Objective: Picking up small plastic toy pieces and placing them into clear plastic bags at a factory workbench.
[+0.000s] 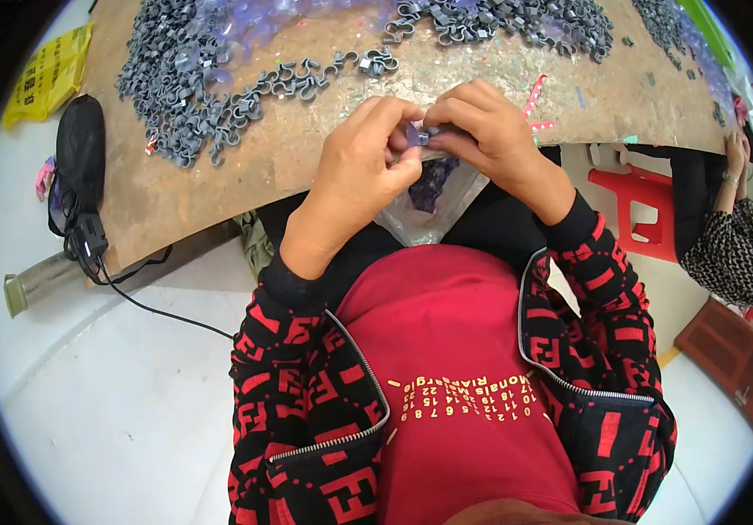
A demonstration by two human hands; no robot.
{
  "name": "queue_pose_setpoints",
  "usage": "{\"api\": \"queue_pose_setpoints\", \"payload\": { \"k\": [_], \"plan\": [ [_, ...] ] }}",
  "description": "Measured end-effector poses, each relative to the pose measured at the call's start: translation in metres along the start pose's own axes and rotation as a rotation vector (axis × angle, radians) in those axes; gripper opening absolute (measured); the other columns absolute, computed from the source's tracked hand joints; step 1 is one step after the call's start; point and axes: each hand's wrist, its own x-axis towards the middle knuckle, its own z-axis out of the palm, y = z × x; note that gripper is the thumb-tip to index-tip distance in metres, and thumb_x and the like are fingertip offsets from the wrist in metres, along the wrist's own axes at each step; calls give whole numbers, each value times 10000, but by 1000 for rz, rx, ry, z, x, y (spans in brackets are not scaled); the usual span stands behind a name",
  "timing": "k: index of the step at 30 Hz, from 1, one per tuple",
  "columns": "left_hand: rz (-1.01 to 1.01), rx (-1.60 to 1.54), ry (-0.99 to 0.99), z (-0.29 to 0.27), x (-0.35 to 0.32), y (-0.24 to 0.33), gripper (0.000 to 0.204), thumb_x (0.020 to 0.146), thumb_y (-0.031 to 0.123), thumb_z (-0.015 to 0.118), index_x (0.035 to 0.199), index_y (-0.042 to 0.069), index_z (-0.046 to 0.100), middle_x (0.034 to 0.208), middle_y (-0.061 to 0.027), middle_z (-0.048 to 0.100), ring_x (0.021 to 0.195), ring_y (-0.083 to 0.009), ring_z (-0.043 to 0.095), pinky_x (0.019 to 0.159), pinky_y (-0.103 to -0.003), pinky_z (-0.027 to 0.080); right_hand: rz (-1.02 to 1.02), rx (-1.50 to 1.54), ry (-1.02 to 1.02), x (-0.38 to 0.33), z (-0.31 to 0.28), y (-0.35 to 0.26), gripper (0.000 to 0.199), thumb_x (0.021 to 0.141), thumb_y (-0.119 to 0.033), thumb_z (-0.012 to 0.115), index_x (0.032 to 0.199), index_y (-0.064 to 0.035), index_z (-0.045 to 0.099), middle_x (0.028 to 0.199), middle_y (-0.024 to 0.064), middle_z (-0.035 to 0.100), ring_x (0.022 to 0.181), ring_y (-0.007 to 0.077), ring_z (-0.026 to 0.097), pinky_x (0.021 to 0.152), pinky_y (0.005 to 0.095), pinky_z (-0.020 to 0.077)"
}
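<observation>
Both my hands meet at the table's near edge, above my lap. My left hand is closed, thumb and fingers pinching a small translucent purple suction cup. Opposite it, my right hand pinches a small grey plastic piece, mostly hidden by the fingertips, pressed up against the cup. It looks like one of the grey plastic clips heaped on the table. A row of these clips trails from the left heap toward the middle. Purple suction cups lie piled at the far side.
A clear plastic bag with dark purple contents hangs at my lap. Red white-dotted strips lie right of my hands. A yellow bag and a black corded case are left. Another person sits right, near a red stool.
</observation>
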Motion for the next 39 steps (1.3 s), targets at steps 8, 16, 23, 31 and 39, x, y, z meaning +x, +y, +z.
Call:
{"api": "queue_pose_setpoints", "payload": {
  "k": [8, 16, 23, 31, 39],
  "plan": [
    [114, 13, 90, 6, 11, -6, 234, 741, -23, 666, 959, 25, 594, 811, -96, 585, 667, -185, 611, 581, -290, 492, 37, -44, 39, -1, 0, 5, 210, 694, -103, 747, 849, -68, 609, 777, 57, 569, 737, 252, 538, 654, 343, 434],
    [224, 194, 64, 4, 21, -10, 216, 716, 0, 688, 901, 38, 583, 823, -99, 585, 708, -256, 613, 615, -336, 485, 126, 11, 88, 1, 2, 12, 200, 700, -103, 754, 841, -68, 617, 725, 42, 564, 692, 216, 531, 618, 322, 428],
    [289, 224, 70, 4, 24, -10, 183, 708, 6, 674, 847, 36, 560, 800, -108, 564, 718, -296, 581, 612, -367, 472, 203, 111, 9, 2, -6, 9, 208, 726, -124, 750, 895, -65, 645, 805, 50, 564, 729, 202, 543, 631, 301, 435],
    [280, 322, 17, 4, 34, 1, 168, 710, 10, 663, 816, 37, 536, 775, -126, 535, 723, -331, 575, 608, -400, 466, 191, 181, 67, -3, -3, 12, 200, 764, -90, 719, 953, -55, 663, 917, 78, 575, 817, 216, 582, 690, 301, 467],
    [216, 346, 38, 10, 36, 0, 175, 719, 12, 664, 844, 41, 545, 798, -133, 548, 739, -342, 581, 615, -415, 468, 108, 73, -48, 9, -11, 17, 158, 777, -40, 677, 930, -36, 637, 908, 93, 587, 853, 263, 599, 726, 316, 477]
  ]
}}
